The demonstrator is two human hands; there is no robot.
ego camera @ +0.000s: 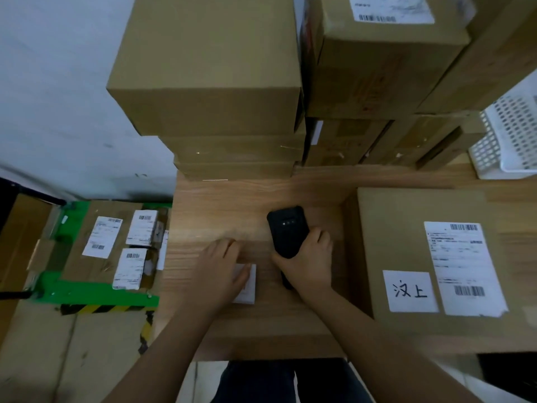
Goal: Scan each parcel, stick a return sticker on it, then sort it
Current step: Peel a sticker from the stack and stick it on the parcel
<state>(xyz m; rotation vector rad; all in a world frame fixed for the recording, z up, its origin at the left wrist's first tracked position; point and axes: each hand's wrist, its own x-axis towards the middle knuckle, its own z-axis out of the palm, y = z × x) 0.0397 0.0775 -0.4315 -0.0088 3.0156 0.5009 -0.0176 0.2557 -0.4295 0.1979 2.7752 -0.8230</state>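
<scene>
My right hand (309,263) grips a black handheld scanner (287,229) over the middle of the wooden table (232,199). My left hand (222,266) lies flat with straight fingers on a small white sticker sheet (247,289) on the table. A large brown parcel (421,257) sits at the right, to the right of the scanner. It carries a white shipping label (462,266) with barcodes and a white handwritten sticker (409,290).
Stacked cardboard boxes (209,68) fill the back of the table, with more boxes (377,68) to their right. A white perforated basket (511,135) stands at the far right. Left of the table, a green cart (87,295) holds several labelled parcels (101,237).
</scene>
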